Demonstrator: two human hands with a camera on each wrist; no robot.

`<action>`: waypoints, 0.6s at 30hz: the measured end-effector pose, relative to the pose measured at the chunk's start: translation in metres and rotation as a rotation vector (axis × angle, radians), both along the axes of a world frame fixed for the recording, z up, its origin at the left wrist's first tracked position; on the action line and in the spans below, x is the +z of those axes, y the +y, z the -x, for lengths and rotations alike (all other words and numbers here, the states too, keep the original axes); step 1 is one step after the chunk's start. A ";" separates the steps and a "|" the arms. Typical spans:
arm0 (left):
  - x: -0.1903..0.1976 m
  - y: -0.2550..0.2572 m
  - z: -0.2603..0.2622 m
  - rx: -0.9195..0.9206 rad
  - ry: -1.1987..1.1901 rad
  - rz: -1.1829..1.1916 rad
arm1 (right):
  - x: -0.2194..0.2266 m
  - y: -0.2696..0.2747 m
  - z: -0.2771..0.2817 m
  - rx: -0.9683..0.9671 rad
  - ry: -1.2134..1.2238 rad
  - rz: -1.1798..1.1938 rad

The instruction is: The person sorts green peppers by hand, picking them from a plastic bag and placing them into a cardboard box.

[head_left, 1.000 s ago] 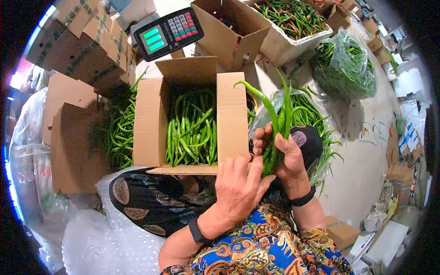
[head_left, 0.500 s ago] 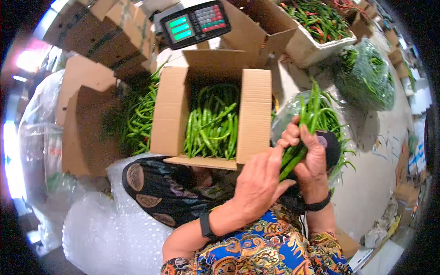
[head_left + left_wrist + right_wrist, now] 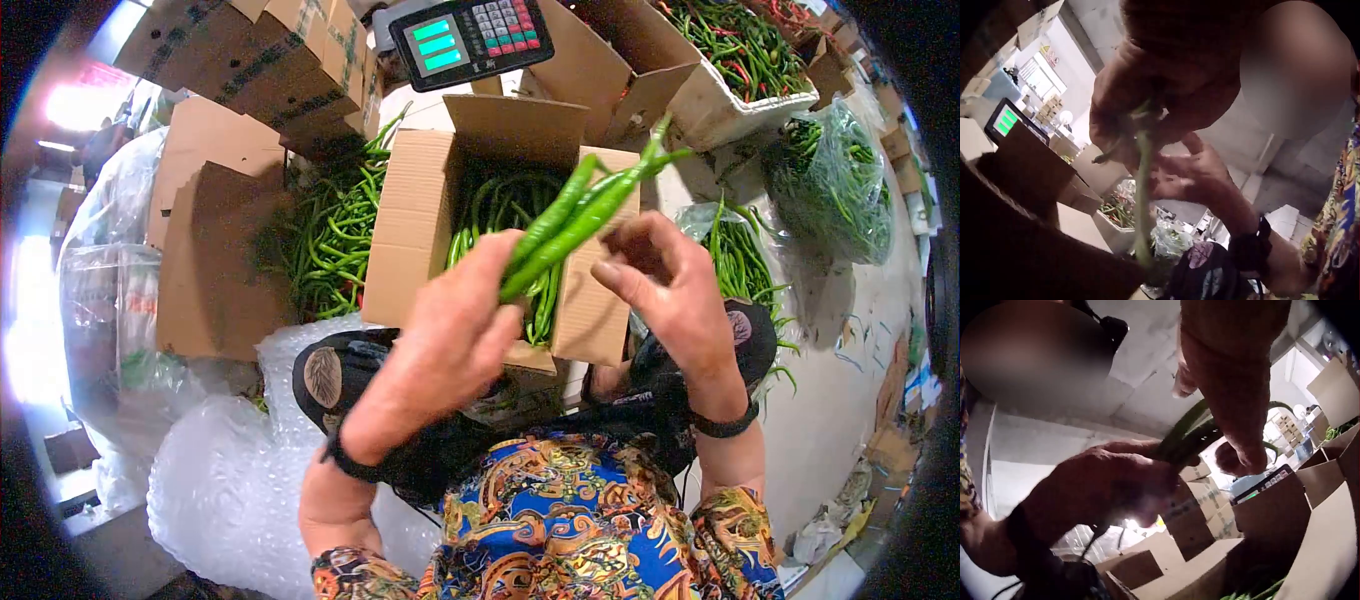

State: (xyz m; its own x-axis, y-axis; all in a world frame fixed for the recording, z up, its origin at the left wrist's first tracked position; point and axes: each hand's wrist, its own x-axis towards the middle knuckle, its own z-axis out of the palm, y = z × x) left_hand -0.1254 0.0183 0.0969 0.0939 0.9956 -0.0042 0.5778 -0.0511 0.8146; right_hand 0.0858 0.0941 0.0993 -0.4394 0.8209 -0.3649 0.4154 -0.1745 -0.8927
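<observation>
A small bunch of long green chili peppers [image 3: 575,225] lies in the grip of my left hand [image 3: 440,325], held slanting over the open carton [image 3: 408,225]. Their far ends point up and to the right. My right hand [image 3: 675,295] is apart from the bunch in the head view, thumb and fingers loosely bent around nothing. It hangs by the carton's right flap. Inside the carton, more green chili peppers [image 3: 545,310] lie lengthwise, partly hidden by the bunch. In the right wrist view the left hand [image 3: 1100,481] grips the peppers [image 3: 1188,437] at their lower end.
Loose green peppers [image 3: 345,235] lie left of the carton, and a plastic bag of peppers [image 3: 740,255] is by the right knee. Behind stand a lit scale display [image 3: 470,40], a foam box [image 3: 720,110] of mixed peppers and another bag [image 3: 835,185]. Bubble wrap [image 3: 215,495] lies front left.
The bunch has passed from the right hand to the left and moved left over the carton. The right hand has let go and opened. The head view has shifted.
</observation>
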 end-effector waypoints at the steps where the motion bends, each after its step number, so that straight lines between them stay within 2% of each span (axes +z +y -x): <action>1: 0.004 0.002 0.013 -0.005 0.011 0.026 | 0.006 -0.007 0.000 0.006 -0.155 -0.178; 2: 0.014 0.003 0.023 -0.025 0.165 -0.031 | 0.012 -0.004 0.003 0.013 -0.157 -0.173; 4: 0.018 0.007 0.041 -0.108 0.226 -0.032 | 0.023 0.001 0.010 0.193 -0.152 -1.200; 5: 0.030 0.009 0.044 -0.203 0.237 0.042 | 0.033 0.003 0.022 0.266 -0.285 -1.302; 6: 0.033 0.015 0.045 -0.204 0.237 0.042 | 0.018 0.011 0.025 0.264 -0.286 -1.301; 8: 0.039 0.031 0.050 -0.492 0.144 0.149 | -0.022 0.026 0.034 0.661 -0.126 -1.042; 9: 0.044 0.036 0.052 -0.488 0.257 0.092 | -0.026 0.027 0.037 0.683 -0.133 -0.818; 10: 0.043 0.039 0.056 -0.413 0.454 -0.029 | -0.028 0.028 0.040 0.694 -0.129 -0.819; 12: 0.036 0.048 0.059 -0.100 0.847 -0.388 | -0.032 0.031 0.046 0.377 0.207 0.024; 13: 0.028 0.051 0.063 0.096 0.917 -0.556 | -0.037 0.035 0.049 0.277 0.377 0.299; 14: 0.022 0.054 0.064 0.174 0.834 -0.686 | -0.046 0.040 0.051 0.194 0.391 0.426; 16: 0.003 0.048 0.051 0.277 0.390 -0.515 | -0.069 0.042 0.061 0.031 0.469 0.427; 18: -0.032 0.047 0.032 0.292 -0.128 -0.007 | -0.084 0.040 0.068 0.054 0.489 0.461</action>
